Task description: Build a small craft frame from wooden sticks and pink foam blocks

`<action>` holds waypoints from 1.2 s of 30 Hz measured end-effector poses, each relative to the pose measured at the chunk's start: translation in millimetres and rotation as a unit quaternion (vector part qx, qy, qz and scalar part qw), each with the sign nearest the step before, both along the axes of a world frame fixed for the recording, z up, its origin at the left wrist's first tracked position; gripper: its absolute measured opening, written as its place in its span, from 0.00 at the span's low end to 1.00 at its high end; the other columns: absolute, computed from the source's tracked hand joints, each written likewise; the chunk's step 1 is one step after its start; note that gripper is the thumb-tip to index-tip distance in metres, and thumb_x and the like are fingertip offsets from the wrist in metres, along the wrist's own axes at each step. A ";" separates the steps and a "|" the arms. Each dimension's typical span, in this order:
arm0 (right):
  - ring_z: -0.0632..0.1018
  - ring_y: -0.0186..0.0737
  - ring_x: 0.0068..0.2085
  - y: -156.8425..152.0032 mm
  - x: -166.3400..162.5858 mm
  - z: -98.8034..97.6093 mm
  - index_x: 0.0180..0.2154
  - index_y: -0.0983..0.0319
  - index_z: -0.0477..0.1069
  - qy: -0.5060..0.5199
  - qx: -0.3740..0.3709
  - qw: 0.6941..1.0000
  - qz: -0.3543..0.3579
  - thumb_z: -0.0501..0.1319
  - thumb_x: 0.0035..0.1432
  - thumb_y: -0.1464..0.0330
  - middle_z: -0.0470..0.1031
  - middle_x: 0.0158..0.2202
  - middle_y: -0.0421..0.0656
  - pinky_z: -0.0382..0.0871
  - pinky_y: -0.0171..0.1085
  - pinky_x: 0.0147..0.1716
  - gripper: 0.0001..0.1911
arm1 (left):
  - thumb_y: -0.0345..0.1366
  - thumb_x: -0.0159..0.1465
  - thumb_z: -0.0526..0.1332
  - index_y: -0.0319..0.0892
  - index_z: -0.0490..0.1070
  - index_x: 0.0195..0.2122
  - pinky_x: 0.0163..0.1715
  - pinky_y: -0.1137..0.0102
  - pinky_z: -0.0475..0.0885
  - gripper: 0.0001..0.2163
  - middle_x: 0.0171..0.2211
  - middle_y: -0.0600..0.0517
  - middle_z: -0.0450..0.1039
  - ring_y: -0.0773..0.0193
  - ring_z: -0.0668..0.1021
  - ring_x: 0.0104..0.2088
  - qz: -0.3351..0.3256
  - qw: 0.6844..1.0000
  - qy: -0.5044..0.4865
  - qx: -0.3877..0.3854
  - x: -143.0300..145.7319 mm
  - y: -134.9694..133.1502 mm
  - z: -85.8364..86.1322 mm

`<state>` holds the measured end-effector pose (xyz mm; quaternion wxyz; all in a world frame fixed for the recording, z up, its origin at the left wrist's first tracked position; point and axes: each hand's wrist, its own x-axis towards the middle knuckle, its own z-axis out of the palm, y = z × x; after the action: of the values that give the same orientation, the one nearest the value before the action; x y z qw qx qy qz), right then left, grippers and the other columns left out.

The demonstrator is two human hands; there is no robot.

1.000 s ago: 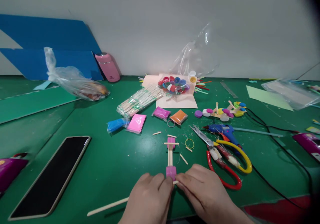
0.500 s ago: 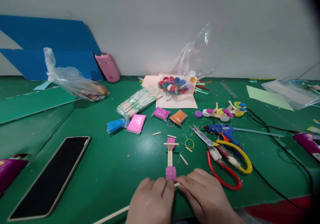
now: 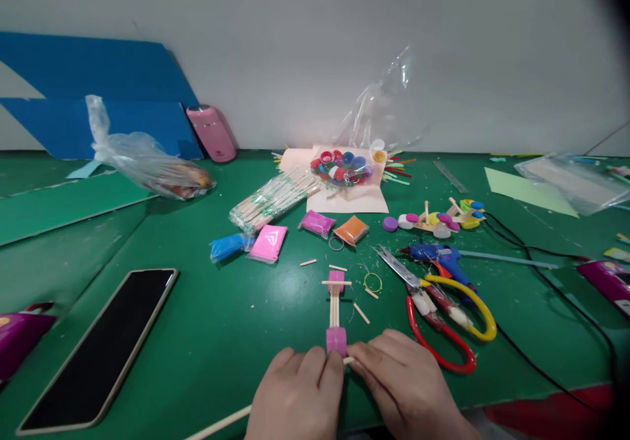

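Close together at the table's near edge, both my hands grip one thin wooden stick (image 3: 221, 423). My left hand (image 3: 299, 397) is closed round it, with the long end sticking out to the lower left. The fingers of my right hand (image 3: 403, 378) pinch its short right end. Just beyond my fingertips lies a small stick frame (image 3: 335, 309) with a pink block (image 3: 336, 340) at the near end and another pink block (image 3: 336, 279) at the far end. Short stick pieces (image 3: 361, 313) and a yellow rubber band (image 3: 373, 282) lie to its right.
Scissors (image 3: 455, 348) and a blue glue gun (image 3: 438, 254) with a black cord lie right. A phone (image 3: 101, 348) lies left. Farther back are clay packets (image 3: 268, 242), a bag of sticks (image 3: 275, 199), bottle caps (image 3: 344, 168) and a pink flask (image 3: 212, 135).
Hardly anything differs. My left hand and the stick's long end have shifted very slightly; both hands keep their grip.
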<state>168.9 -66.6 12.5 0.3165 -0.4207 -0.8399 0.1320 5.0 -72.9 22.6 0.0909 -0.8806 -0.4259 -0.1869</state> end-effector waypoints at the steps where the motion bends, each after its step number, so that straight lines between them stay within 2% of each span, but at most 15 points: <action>1: 0.71 0.35 0.21 -0.1 -0.3 0.4 0.33 0.64 0.73 0.001 0.001 1.000 0.000 0.49 0.61 0.70 0.72 0.19 0.42 0.62 0.33 0.21 0.14 | 0.24 0.58 0.44 0.40 0.66 0.29 0.16 0.71 0.59 0.12 0.16 0.53 0.67 0.65 0.68 0.13 0.001 1.000 0.001 0.001 0.1 -0.1 1.1; 11: 0.70 0.35 0.21 2.6 -1.5 2.7 0.32 0.64 0.73 -0.001 -0.002 1.000 -0.002 0.49 0.60 0.71 0.73 0.20 0.41 0.61 0.33 0.20 0.14 | 0.23 0.53 0.47 0.39 0.67 0.28 0.15 0.70 0.60 0.11 0.15 0.53 0.66 0.64 0.68 0.13 0.006 1.000 0.007 -0.003 0.4 -0.7 0.5; 20: 0.68 0.35 0.20 0.8 -6.7 0.7 0.34 0.64 0.73 -0.004 0.015 1.000 -0.017 0.49 0.59 0.72 0.71 0.19 0.42 0.59 0.33 0.20 0.14 | 0.24 0.52 0.49 0.38 0.67 0.32 0.18 0.69 0.61 0.10 0.18 0.52 0.68 0.63 0.69 0.16 0.021 0.999 0.013 -0.040 -1.8 1.5 0.7; 25: 0.69 0.35 0.25 8.3 0.5 11.9 0.35 0.62 0.72 -0.004 -0.102 0.994 0.033 0.50 0.59 0.71 0.73 0.24 0.41 0.60 0.33 0.25 0.12 | 0.24 0.54 0.49 0.39 0.68 0.31 0.17 0.69 0.60 0.10 0.19 0.52 0.69 0.62 0.68 0.16 -0.011 0.995 -0.027 -0.095 -5.8 7.3 6.6; 29: 0.69 0.32 0.25 17.3 9.1 27.4 0.26 0.61 0.71 0.022 -0.246 0.961 0.122 0.50 0.61 0.67 0.69 0.21 0.37 0.60 0.31 0.27 0.15 | 0.26 0.57 0.49 0.40 0.69 0.31 0.19 0.70 0.60 0.09 0.22 0.51 0.70 0.63 0.69 0.19 -0.052 0.981 -0.056 -0.177 -12.3 16.6 16.1; 31: 0.68 0.30 0.24 19.1 11.3 29.4 0.25 0.62 0.71 0.084 -0.315 0.936 0.135 0.51 0.60 0.64 0.66 0.19 0.36 0.61 0.29 0.25 0.17 | 0.26 0.58 0.48 0.40 0.69 0.31 0.20 0.70 0.60 0.10 0.21 0.52 0.69 0.64 0.68 0.19 -0.017 0.980 -0.079 -0.183 -16.3 21.9 18.6; 36: 0.68 0.30 0.22 19.7 12.6 21.5 0.31 0.63 0.74 0.212 -0.410 0.884 0.068 0.52 0.59 0.62 0.67 0.18 0.36 0.62 0.28 0.22 0.16 | 0.30 0.62 0.49 0.40 0.70 0.33 0.24 0.70 0.62 0.10 0.23 0.52 0.68 0.63 0.69 0.24 0.056 0.969 -0.140 -0.196 -25.1 35.6 11.6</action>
<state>181.6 -46.9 34.0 0.2767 -0.4168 -0.6499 0.5721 -20.1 -37.3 34.2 -0.1338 -0.8211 -0.5114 -0.2154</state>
